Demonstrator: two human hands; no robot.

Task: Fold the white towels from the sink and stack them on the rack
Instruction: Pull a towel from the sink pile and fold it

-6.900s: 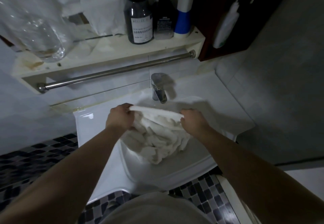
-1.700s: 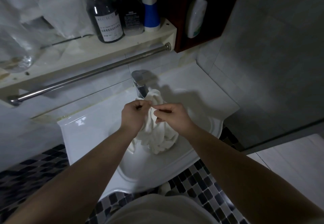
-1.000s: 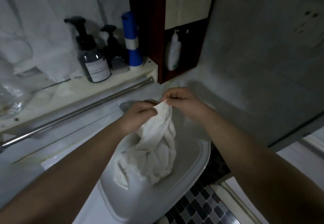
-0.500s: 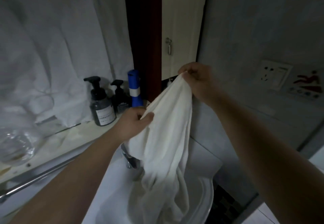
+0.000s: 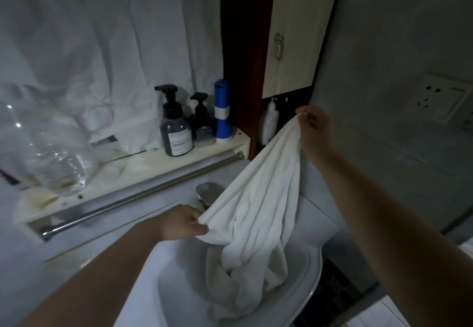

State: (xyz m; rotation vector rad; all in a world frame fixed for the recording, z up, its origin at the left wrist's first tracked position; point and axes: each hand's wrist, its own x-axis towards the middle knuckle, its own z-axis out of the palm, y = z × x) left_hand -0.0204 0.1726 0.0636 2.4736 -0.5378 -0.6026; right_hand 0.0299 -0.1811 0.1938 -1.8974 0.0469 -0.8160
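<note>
Behind the white sink (image 5: 179, 283), along the back wall, a crumpled white cloth (image 5: 102, 44) hangs across most of the upper left. The sink itself fills the lower middle, and the white towel (image 5: 256, 211) rises out of its bowl: the bunched lower end lies in the basin toward the right rim, while the rest is drawn up into a slanted, creased sheet. A pale shelf (image 5: 128, 173) runs above the sink's rear edge, with a metal rail (image 5: 143, 196) fixed under its front. At the shelf's left end stands a large clear plastic bottle (image 5: 43, 147). The hands are well apart. The right hand (image 5: 316, 126) is raised near the shelf's right end, fingers curled and pinching the towel's top corner. The left hand (image 5: 184, 224) is lower, over the sink's rear edge, clamping a gathered fold of the towel's edge between thumb and fingers. Toward the shelf's right end stand a dark pump bottle (image 5: 176, 132), a smaller dark pump bottle (image 5: 203, 124) just beside it, and a blue canister with a white band (image 5: 222, 114). The faucet (image 5: 207, 193) shows between the left hand and the rail, partly hidden by the towel.
</note>
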